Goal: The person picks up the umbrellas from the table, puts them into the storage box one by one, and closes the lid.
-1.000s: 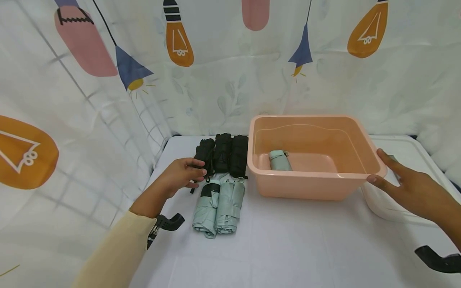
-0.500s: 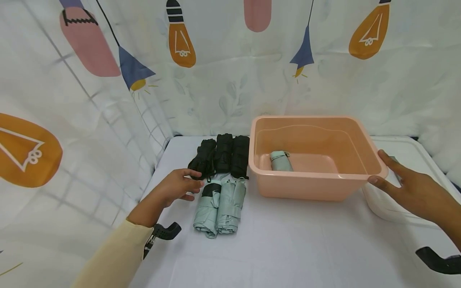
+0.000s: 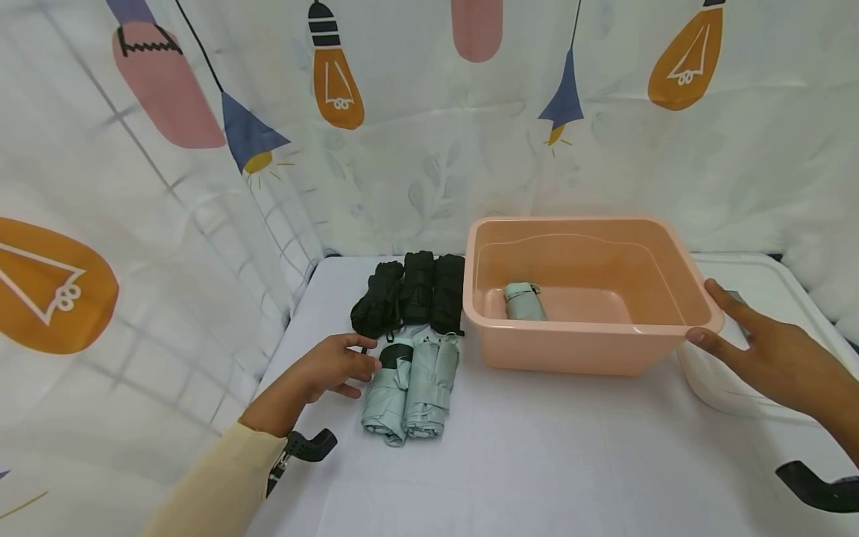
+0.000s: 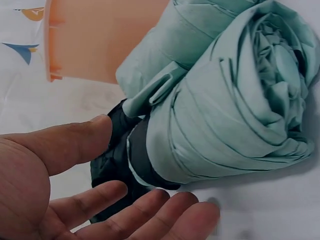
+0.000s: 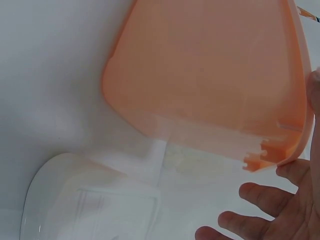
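Note:
My left hand [image 3: 335, 369] is beside the left of two mint-green folded umbrellas, the one with a black band [image 3: 385, 399]. In the left wrist view the thumb and fingers are spread at its banded end, holding nothing. The second mint umbrella [image 3: 429, 391] lies against it. Behind them are three black folded umbrellas [image 3: 418, 287] in a row. A peach plastic tub [image 3: 570, 350] stands to their right, with one mint umbrella [image 3: 525, 304] inside. My right hand [image 3: 772, 354] touches the tub's right rim with thumb and index finger; its other fingers are extended in the right wrist view.
A white translucent lid or container [image 3: 772, 276] lies at the right, partly behind the tub and right hand. White cloth covers the table [image 3: 550, 462]. A printed curtain [image 3: 429, 149] hangs close behind, with wire grid showing through at the left.
My left hand has drawn back from the leftmost black umbrella toward the front, to beside the banded mint umbrella. The right hand and tub stay in place.

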A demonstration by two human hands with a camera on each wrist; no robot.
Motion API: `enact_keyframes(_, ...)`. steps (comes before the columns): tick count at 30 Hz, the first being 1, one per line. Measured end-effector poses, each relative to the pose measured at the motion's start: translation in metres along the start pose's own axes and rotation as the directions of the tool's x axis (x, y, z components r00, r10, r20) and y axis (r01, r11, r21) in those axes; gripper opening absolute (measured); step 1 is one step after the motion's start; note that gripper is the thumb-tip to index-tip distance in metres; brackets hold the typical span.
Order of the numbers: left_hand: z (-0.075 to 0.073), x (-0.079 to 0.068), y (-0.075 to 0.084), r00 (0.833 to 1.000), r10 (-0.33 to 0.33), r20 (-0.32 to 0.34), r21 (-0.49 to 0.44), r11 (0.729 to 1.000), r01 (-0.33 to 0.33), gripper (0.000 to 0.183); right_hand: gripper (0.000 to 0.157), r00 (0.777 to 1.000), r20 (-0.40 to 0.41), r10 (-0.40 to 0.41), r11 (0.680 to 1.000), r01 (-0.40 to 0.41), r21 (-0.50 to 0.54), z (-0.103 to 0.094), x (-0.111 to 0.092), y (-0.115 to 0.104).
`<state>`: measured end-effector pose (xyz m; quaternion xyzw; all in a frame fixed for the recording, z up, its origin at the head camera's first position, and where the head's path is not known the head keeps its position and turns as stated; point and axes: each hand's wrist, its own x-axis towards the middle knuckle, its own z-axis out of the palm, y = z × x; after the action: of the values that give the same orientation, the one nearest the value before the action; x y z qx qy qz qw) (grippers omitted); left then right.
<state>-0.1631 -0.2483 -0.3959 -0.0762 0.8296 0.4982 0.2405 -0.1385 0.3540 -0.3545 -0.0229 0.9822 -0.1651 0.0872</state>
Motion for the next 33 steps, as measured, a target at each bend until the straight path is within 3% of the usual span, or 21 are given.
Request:
enact_keyframes(11,0.009,0.003,-0.009,0.998,-0.069,0.01,-0.007,0.998,0.069,0.06,0.091,1.0,-0.01,0.005,1.0,-0.005,0.002,0.0,-0.001,-0.001)
enact_keyframes(21,0.014,0.008,-0.013,0.996,-0.085,-0.009,0.009,0.996,0.085,0.061,0.091,1.0,-0.022,-0.007,1.0,0.007,0.002,0.002,-0.001,-0.002)
enact_keyframes(33,0.021,0.013,-0.009,0.998,-0.059,0.009,0.067,0.996,0.058,0.068,0.091,1.0,-0.013,0.005,1.0,-0.005,0.005,0.002,0.0,-0.002)
